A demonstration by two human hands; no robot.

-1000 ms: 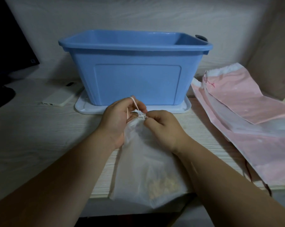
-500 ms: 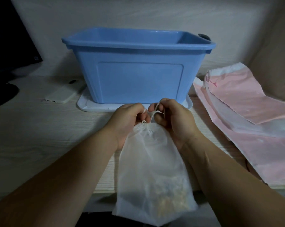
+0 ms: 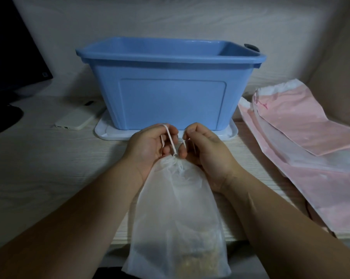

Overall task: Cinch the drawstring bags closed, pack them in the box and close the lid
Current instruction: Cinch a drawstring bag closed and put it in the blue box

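The sheer white fabric drawstring bag is right in the middle, neck up between both hands, with its bottom hanging off the near edge of the pale wood-grain worktop. There's something tan-ish down at the bottom of it, but I can't tell what.

The left hand has its fingers curled in, and the thin white drawstring cord is looped over one finger. The right hand is pinching the other end of that cord just right of the neck. The mouth of the bag looks bunched up tight, so I'd call this one basically cinched, maybe one last tug or a knot to go.

Everything else looks undone, though. The big blue plastic box stands open on the far side, and you can't see its floor from here, so there's no telling if anything's in it. It's sitting on a flat white plastic tray thing, which I'm guessing is the lid, so the box has to come off that first. Over on the right, the pink and clear plastic drawstring bags are lying flat with their tops spread wide, so they're not cinched yet.

There's also a white phone just left of the box and a dark monitor at the far left.
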